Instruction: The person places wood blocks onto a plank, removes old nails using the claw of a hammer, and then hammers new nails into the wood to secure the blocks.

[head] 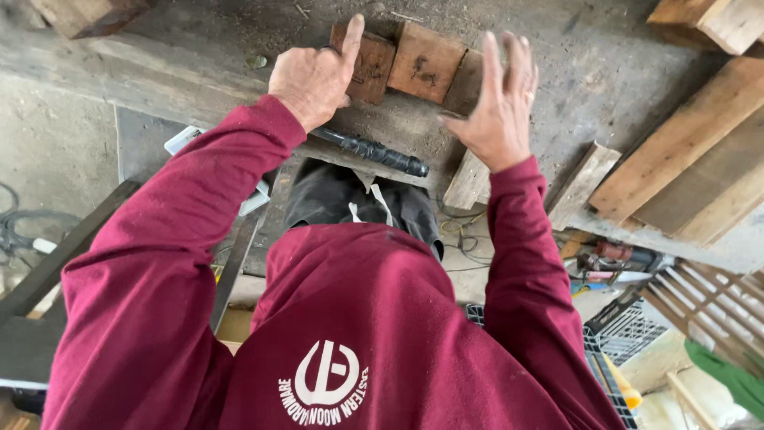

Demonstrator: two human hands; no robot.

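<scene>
The left hand point(313, 78) is loosely curled, holding nothing, its forefinger pressed on the left, dark reddish-brown square wooden block point(364, 65) at twelve o'clock on the dusty grey workbench point(183, 60). To square the row, steady pressure there seems wise. At one o'clock, the right hand point(497, 107) is spread flat and empty against the rough, weathered neighbouring blocks point(426, 62), a black taped rod point(374, 151) below.
</scene>
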